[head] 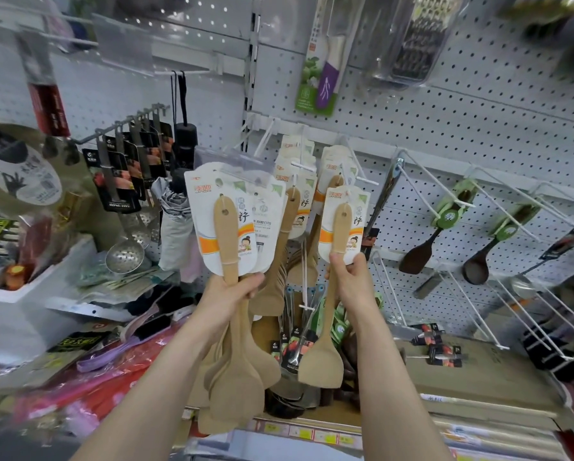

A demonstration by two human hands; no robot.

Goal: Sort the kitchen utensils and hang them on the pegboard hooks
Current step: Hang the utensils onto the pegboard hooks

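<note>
My left hand (pixel 227 294) grips a bunch of wooden spatulas (pixel 235 377) by their handles, their white label cards (pixel 212 207) fanned out above my fingers. My right hand (pixel 350 281) pinches a single wooden spatula (pixel 322 361) at its card (pixel 342 201), holding it up just below the white pegboard hook (pixel 355 171). Behind both hands, more carded wooden spatulas (pixel 295 207) hang on neighbouring hooks of the white pegboard (pixel 478 128).
Slotted steel ladles (pixel 126 254) on black cards hang at left. Dark spoons (pixel 415 257) with green tags hang on white wire hooks at right. A packaged knife (pixel 322 71) and a grater (pixel 412 44) hang above. Cardboard boxes (pixel 478 377) and packets fill the shelf below.
</note>
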